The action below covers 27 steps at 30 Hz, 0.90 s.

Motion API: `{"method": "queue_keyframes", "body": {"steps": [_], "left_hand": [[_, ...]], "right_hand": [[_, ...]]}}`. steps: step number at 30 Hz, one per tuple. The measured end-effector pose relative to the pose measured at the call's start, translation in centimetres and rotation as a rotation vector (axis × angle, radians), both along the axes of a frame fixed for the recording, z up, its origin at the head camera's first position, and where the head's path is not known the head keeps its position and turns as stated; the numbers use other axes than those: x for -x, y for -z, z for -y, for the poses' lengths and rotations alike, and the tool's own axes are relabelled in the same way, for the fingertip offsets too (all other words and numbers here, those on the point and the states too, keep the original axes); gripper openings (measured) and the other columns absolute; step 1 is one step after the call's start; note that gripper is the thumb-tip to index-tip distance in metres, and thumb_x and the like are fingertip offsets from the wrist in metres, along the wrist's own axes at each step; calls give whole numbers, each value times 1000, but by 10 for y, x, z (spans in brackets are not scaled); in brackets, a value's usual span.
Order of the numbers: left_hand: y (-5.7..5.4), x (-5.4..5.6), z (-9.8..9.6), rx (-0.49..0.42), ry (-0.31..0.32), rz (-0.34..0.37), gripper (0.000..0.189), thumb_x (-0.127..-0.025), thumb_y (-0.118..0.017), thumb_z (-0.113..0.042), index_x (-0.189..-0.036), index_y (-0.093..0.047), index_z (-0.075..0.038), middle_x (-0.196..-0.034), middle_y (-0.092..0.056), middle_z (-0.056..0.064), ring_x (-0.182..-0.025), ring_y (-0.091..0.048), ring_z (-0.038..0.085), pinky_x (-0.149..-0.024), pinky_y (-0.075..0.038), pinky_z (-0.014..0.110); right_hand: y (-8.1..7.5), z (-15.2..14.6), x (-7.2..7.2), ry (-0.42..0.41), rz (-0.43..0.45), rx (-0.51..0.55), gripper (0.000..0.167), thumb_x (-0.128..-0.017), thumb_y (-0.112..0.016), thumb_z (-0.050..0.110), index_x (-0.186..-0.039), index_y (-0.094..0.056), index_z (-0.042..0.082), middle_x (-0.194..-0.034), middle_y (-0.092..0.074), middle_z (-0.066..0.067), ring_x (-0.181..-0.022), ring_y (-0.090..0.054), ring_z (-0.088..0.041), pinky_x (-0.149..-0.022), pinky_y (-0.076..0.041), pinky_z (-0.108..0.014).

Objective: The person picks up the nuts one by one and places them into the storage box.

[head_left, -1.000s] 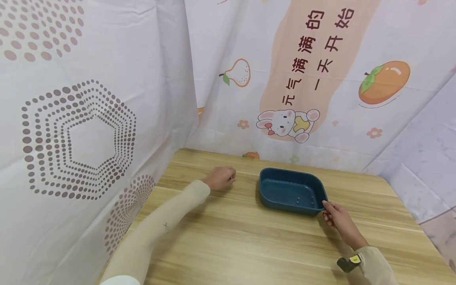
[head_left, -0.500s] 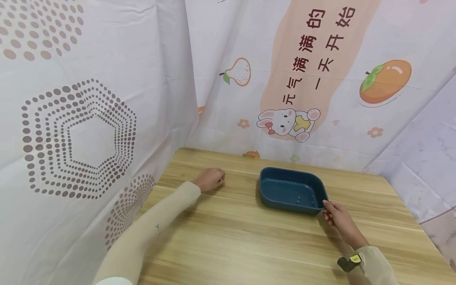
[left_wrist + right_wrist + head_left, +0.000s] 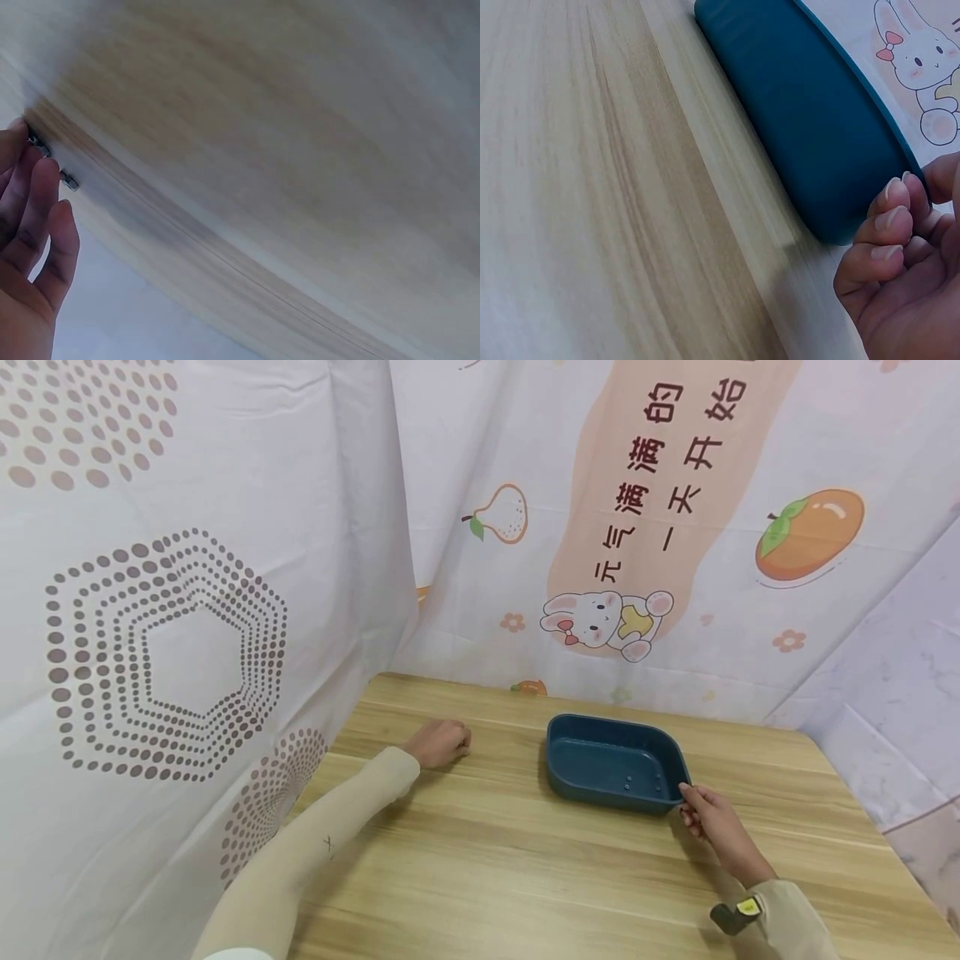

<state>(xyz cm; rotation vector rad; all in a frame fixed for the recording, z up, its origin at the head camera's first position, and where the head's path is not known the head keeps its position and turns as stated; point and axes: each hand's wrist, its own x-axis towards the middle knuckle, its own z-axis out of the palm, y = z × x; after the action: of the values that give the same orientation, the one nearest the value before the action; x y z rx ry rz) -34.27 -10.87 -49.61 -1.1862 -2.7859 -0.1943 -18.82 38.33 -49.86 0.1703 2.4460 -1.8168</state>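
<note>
Firstly, two hands are counted above one wooden table (image 3: 525,868), on which one dark blue container (image 3: 600,766) is rested. Clock positions are read from the head view. By the right hand (image 3: 716,827), the container's rim is pinched between thumb and fingers at the 4 o'clock corner; the container is touched by that hand and is extended from it toward 10 o'clock. Inside the container, at least three small shiny spots (image 3: 627,787) are noted toward 4 o'clock; their nature cannot be established.

The left hand (image 3: 438,743) is placed at 9 o'clock of the container and well apart from it; the container is thus found at 3 o'clock of that hand. In the left wrist view, two small metal pieces are counted. The first piece (image 3: 37,144) is held between thumb and fingertips. The second piece (image 3: 69,181) is seen just beside the fingertips, at 5 o'clock of the first; whether it is touched by them cannot be told.

One black device (image 3: 735,914) with a yellow label is worn at the right wrist. The table is bordered by one dotted cloth (image 3: 198,660) at 9 o'clock and one fruit-printed cloth (image 3: 480,585) at 12 o'clock.
</note>
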Motion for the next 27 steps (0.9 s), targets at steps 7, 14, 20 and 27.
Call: {"method": "queue_keyframes", "body": {"steps": [7, 14, 20, 27], "left_hand": [[1, 0, 1, -8, -11, 17, 8, -95, -76, -22, -94, -76, -14, -95, -73, -3, -86, -68, 12, -78, -56, 27], [0, 0, 2, -4, -24, 45, 14, -94, -75, -29, -93, -76, -15, -91, -71, -5, -81, -66, 8, -73, -55, 24], [0, 2, -1, 14, -18, 48, 10, -96, -75, -22, -90, -74, -14, -89, -71, -5, -78, -62, 7, -72, -54, 24], [2, 2, -1, 1, 1, 26, 13, -100, -69, -13, -88, -75, -13, -87, -70, -4, -74, -59, 7, -69, -53, 24]], "right_hand": [[-1, 0, 0, 2, 0, -7, 51, -111, -42, 45, -95, -52, -2, -75, -52, 1, -62, -47, -8, -55, -45, -23], [0, 0, 1, 6, 2, -12, 52, -111, -42, 45, -95, -52, -3, -75, -52, 1, -62, -47, -8, -55, -45, -23], [0, 0, 1, 7, 4, -5, 51, -110, -42, 46, -94, -52, -2, -74, -52, 1, -61, -46, -7, -55, -45, -23], [1, 0, 1, 9, 10, -6, 52, -110, -42, 47, -95, -52, -2, -75, -52, 1, -62, -47, -8, -55, -45, -24]]}}
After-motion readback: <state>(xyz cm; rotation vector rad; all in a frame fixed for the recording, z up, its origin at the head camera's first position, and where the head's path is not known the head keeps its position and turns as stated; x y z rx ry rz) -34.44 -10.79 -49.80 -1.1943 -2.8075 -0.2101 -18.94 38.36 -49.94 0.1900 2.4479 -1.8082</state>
